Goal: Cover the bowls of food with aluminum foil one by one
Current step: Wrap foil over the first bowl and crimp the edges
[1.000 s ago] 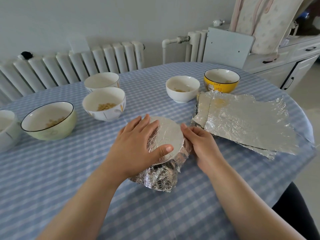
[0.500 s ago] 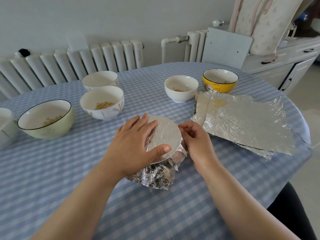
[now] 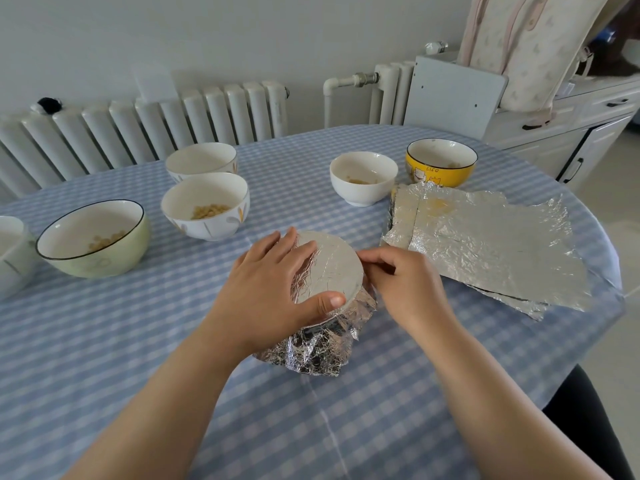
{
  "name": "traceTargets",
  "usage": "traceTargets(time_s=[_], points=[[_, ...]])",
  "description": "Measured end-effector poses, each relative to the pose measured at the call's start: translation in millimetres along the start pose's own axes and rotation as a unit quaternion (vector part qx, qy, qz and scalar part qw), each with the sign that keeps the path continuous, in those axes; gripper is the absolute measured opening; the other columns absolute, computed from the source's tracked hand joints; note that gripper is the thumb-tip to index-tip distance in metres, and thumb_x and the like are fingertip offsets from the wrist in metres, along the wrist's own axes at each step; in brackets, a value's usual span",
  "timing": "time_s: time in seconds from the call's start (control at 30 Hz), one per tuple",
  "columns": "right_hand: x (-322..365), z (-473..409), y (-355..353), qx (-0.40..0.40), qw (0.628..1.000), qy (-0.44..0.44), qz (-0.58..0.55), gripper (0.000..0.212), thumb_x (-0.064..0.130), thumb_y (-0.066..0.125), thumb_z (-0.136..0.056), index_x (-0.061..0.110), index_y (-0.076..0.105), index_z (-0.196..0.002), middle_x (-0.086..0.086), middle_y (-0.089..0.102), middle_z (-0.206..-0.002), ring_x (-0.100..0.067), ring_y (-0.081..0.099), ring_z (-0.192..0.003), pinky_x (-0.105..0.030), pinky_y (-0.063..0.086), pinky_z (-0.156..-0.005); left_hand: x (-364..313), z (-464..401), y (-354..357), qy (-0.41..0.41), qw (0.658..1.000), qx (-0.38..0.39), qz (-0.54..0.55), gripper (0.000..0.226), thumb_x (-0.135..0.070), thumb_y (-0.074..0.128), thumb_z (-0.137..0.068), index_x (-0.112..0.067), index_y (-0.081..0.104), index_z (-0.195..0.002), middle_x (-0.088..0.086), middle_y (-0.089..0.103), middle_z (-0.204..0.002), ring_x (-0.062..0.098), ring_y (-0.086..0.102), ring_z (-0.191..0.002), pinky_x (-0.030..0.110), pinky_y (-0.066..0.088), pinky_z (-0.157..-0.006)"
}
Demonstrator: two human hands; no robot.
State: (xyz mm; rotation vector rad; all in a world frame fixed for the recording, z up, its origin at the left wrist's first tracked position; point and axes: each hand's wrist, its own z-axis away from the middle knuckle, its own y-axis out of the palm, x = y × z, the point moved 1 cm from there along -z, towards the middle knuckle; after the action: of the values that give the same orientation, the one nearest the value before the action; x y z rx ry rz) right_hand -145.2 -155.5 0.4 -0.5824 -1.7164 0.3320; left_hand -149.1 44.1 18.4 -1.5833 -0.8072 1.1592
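A foil-covered bowl (image 3: pixel 332 268) stands at the middle of the checked table, its foil crumpled down the sides. My left hand (image 3: pixel 270 289) lies flat on the foil top, thumb along the near rim. My right hand (image 3: pixel 405 282) is at the bowl's right rim, fingers curled and pinching the foil edge there. Several flat foil sheets (image 3: pixel 485 237) lie stacked to the right. Open bowls with some food stand around: a white one (image 3: pixel 363 176), a yellow one (image 3: pixel 441 162), a patterned white one (image 3: pixel 206 206), another behind it (image 3: pixel 201 161) and a green one (image 3: pixel 93 237).
A further white bowl (image 3: pixel 10 251) is cut off at the left edge. The blue checked table (image 3: pixel 156 341) curves away at the right. Radiators (image 3: pixel 156 123) line the wall behind, with a white cabinet (image 3: pixel 571 133) at the far right.
My right hand has risen from the bowl's lower right side to its upper right rim, and its fingers have curled onto the foil edge. My left hand has stayed on top.
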Motion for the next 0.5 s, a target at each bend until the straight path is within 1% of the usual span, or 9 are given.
traceTargets(time_s=[0.03,0.1,0.13,0.17,0.23,0.3,0.4,0.43,0.5], points=[[2.2,-0.7,-3.3,0.021,1.0,0.007,0.009,0.029,0.01,0.058,-0.092,0.031,0.077,-0.098,0.015,0.073,-0.087,0.002,0.064,-0.077,-0.013,0.044,-0.065,-0.3,0.0,-0.2,0.0,1.0,0.001,-0.002,0.114,-0.096,0.011,-0.056,-0.038,0.019,-0.153,-0.011,0.004,-0.164,0.008,-0.003,-0.149,0.039,0.005,-0.121],[8.7,-0.4,-8.0,0.06,0.997,0.019,0.044,0.03,0.013,0.051,-0.094,0.029,0.076,-0.096,0.012,0.072,-0.079,0.002,0.059,-0.06,-0.015,0.041,-0.053,-0.9,-0.1,-0.4,-0.002,1.0,0.004,-0.003,0.115,-0.097,0.011,-0.056,-0.038,0.018,-0.153,-0.011,0.003,-0.164,0.008,-0.004,-0.149,0.039,0.005,-0.12],[12.4,0.2,-9.3,0.071,0.995,0.02,0.061,0.025,0.018,0.05,-0.096,0.023,0.074,-0.092,0.008,0.069,-0.071,-0.003,0.054,-0.054,-0.021,0.04,-0.051,-1.0,0.0,-0.4,-0.003,1.0,0.004,-0.003,0.115,-0.097,0.012,-0.055,-0.038,0.018,-0.154,-0.011,0.003,-0.164,0.008,-0.004,-0.149,0.039,0.005,-0.12],[16.8,1.6,-10.0,0.078,0.994,0.02,0.074,0.028,0.027,0.049,-0.098,0.013,0.072,-0.089,0.001,0.064,-0.065,-0.007,0.051,-0.053,-0.026,0.038,-0.052,-1.2,0.0,-0.3,-0.002,1.0,0.004,-0.004,0.116,-0.097,0.012,-0.055,-0.037,0.018,-0.154,-0.01,0.003,-0.164,0.008,-0.004,-0.149,0.039,0.005,-0.121],[24.5,4.9,-8.0,0.078,0.993,0.025,0.09,0.046,0.045,0.048,-0.098,0.004,0.065,-0.086,-0.008,0.06,-0.065,-0.014,0.053,-0.058,-0.031,0.04,-0.057,-1.5,-0.1,-0.2,-0.001,1.0,0.005,-0.008,0.118,-0.098,0.011,-0.054,-0.036,0.017,-0.154,-0.009,0.003,-0.164,0.009,-0.004,-0.149,0.039,0.005,-0.121],[29.9,8.1,-2.4,0.071,0.99,0.025,0.121,0.046,0.051,0.047,-0.097,0.009,0.064,-0.09,-0.004,0.065,-0.075,-0.017,0.061,-0.072,-0.033,0.045,-0.067,-1.4,-0.1,-0.1,-0.002,1.0,0.005,-0.008,0.119,-0.098,0.01,-0.053,-0.036,0.017,-0.154,-0.009,0.002,-0.164,0.009,-0.005,-0.149,0.039,0.005,-0.12],[30.4,10.0,7.0,0.058,0.987,0.046,0.141,0.032,0.043,0.047,-0.099,0.018,0.062,-0.109,0.002,0.067,-0.098,-0.018,0.061,-0.092,-0.033,0.047,-0.077,-1.5,0.2,-0.1,-0.004,1.0,0.009,-0.009,0.117,-0.097,0.011,-0.054,-0.037,0.016,-0.154,-0.01,0.001,-0.164,0.008,-0.006,-0.149,0.039,0.003,-0.12],[29.9,10.1,8.3,0.055,0.987,0.05,0.139,0.03,0.04,0.046,-0.099,0.018,0.062,-0.111,0.002,0.066,-0.101,-0.019,0.06,-0.095,-0.034,0.046,-0.08,-1.7,0.3,-0.1,-0.004,1.0,0.011,-0.01,0.117,-0.097,0.011,-0.054,-0.037,0.015,-0.154,-0.01,0.001,-0.164,0.008,-0.006,-0.149,0.039,0.003,-0.12],[28.4,10.8,8.5,0.047,0.99,0.047,0.127,0.026,0.036,0.046,-0.1,0.018,0.063,-0.105,0.002,0.067,-0.098,-0.019,0.06,-0.093,-0.035,0.047,-0.079,-2.0,0.2,0.0,-0.005,1.0,0.012,-0.01,0.117,-0.097,0.011,-0.054,-0.037,0.015,-0.154,-0.01,0.001,-0.164,0.008,-0.006,-0.149,0.04,0.004,-0.121]])
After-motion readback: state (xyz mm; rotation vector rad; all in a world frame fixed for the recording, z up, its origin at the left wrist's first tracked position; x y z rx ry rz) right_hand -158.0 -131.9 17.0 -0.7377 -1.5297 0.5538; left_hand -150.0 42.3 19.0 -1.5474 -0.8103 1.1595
